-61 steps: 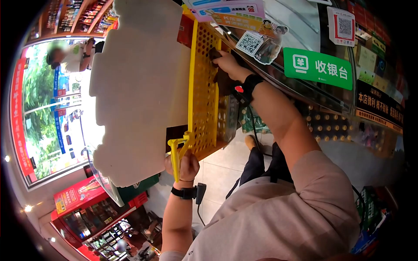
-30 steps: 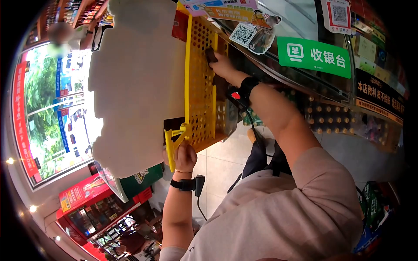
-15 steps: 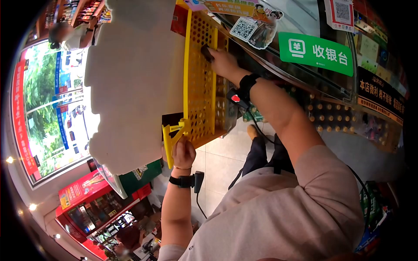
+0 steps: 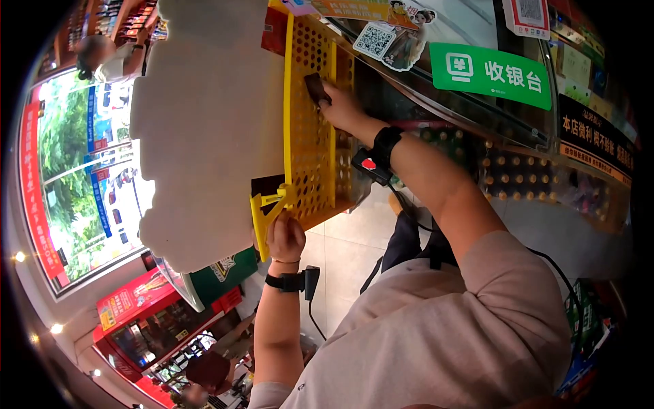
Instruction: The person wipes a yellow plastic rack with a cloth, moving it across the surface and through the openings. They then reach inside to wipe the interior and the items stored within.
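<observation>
A tall yellow rack panel (image 4: 310,123) with round holes stands beside a large pale board (image 4: 211,136) with a wavy edge. My right hand (image 4: 340,108) is closed on a small dark object (image 4: 315,88) in front of the holed panel. Lower down, my left hand (image 4: 285,238) has its fingers curled at a yellow bracket (image 4: 268,221) on the rack's lower left corner. A dark flat piece (image 4: 266,185) lies behind the bracket. Both wrists carry black straps with small devices.
A glass counter with a green sign (image 4: 490,76) is at the upper right, above rows of bottles (image 4: 521,177). A red cabinet (image 4: 146,320) stands at the lower left. Other people are at the upper left and lower left. Cables hang from my wrist devices.
My right hand has moved slightly left and down, and more of the dark object shows. The left hand stays at the bracket. The view has shifted a little.
</observation>
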A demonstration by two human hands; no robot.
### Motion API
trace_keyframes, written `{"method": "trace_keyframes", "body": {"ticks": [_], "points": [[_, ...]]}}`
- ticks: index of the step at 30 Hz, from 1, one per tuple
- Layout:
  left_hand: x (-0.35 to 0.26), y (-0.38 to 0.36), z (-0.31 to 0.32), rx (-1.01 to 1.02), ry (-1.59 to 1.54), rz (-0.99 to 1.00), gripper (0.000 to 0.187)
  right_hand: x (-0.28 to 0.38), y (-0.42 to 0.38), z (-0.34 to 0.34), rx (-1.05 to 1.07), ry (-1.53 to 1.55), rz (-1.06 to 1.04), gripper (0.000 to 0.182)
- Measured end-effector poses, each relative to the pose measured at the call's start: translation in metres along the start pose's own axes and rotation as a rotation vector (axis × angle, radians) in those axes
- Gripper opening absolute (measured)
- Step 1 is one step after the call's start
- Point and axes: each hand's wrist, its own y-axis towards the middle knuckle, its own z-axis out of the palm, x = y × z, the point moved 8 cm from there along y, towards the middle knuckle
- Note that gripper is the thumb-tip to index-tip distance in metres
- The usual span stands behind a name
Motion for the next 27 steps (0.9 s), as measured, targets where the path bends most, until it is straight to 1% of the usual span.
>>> {"method": "trace_keyframes", "body": {"ticks": [3,6,9,12,13,16,19,22,25,27], "points": [[-0.001,0.001,0.001,-0.019,-0.034,-0.007,0.015,0.009,-0.004,-0.008,-0.033,-0.022,-0.067,0.051],[-0.002,0.003,0.001,-0.023,-0.028,-0.014,0.015,0.015,-0.005,-0.016,0.092,-0.015,0.074,0.053],[-0.003,0.002,0.0,-0.016,-0.001,-0.013,0.015,0.024,-0.003,-0.02,0.1,-0.148,0.008,0.056],[-0.005,0.003,-0.001,-0.031,-0.003,0.001,0.015,0.02,0.006,-0.007,-0.009,0.141,0.013,0.053],[-0.005,0.003,-0.001,-0.037,-0.005,0.007,0.014,0.016,0.011,-0.004,-0.006,0.152,0.026,0.054],[-0.003,0.003,0.0,-0.03,0.002,0.002,0.014,0.028,0.003,-0.011,-0.057,0.068,-0.105,0.053],[-0.001,0.0,0.001,-0.034,0.002,0.002,0.014,0.045,-0.006,-0.013,-0.028,-0.04,-0.188,0.05],[-0.002,0.001,0.0,-0.034,0.0,-0.002,0.014,0.055,-0.001,-0.016,-0.067,-0.124,-0.28,0.05],[-0.001,0.0,0.0,-0.042,-0.004,-0.01,0.014,0.068,-0.002,-0.023,0.031,-0.509,-0.284,0.048],[-0.002,0.001,0.0,-0.033,-0.008,-0.016,0.013,0.069,-0.003,-0.019,-0.052,-0.474,-0.352,0.046]]}}
